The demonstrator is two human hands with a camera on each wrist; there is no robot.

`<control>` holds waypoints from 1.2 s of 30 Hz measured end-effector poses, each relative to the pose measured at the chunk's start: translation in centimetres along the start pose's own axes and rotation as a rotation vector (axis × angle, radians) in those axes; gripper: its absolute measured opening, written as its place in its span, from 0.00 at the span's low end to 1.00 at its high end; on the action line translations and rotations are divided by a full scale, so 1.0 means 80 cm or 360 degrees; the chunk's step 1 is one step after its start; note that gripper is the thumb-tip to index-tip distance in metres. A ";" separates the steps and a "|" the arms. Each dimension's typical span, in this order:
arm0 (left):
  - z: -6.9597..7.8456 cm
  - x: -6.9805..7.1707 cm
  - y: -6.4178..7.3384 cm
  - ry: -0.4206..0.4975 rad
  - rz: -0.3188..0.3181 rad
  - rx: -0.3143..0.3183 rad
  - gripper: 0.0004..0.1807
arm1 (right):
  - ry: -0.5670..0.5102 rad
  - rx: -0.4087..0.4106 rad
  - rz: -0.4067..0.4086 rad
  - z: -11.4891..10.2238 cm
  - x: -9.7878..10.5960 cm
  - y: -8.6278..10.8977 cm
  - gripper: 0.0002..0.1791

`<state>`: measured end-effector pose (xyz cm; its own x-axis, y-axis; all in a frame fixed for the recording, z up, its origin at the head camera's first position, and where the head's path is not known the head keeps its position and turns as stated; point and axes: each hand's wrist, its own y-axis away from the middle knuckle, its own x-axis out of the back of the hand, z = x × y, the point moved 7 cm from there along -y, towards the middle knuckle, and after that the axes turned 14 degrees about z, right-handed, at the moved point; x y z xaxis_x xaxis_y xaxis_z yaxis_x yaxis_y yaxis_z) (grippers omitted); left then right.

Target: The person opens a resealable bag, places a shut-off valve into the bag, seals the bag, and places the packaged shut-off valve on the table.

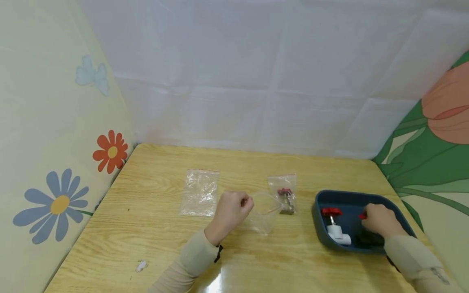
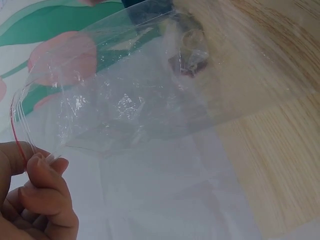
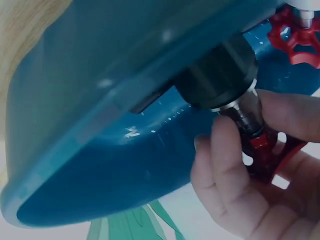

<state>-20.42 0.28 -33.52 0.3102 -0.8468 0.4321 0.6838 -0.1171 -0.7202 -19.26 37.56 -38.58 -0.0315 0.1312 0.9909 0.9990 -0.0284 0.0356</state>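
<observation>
My left hand pinches the rim of a clear zip bag between thumb and fingers. Its mouth gapes, and a red line runs along the edge. At the right, my right hand reaches into a blue basin. In the right wrist view its fingers are curled round the red handwheel of a black valve. A white valve with a red handwheel lies at the basin's left side. Behind the held bag, another zip bag contains a small metal valve with a red handwheel.
A flat clear bag lies on the wooden table, left of the held one. A white mark shows near the table's front left. White cloth hangs behind, and flower-patterned panels flank both sides.
</observation>
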 end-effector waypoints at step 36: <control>-0.001 -0.001 -0.002 -0.0004 0.0009 0.0002 0.12 | -0.0025 0.0168 0.0753 -0.074 0.089 0.027 0.17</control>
<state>-20.60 0.34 -33.47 0.3158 -0.8460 0.4296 0.6827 -0.1118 -0.7221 -17.52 32.55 -30.65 0.4265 0.1431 0.8931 0.9016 0.0118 -0.4324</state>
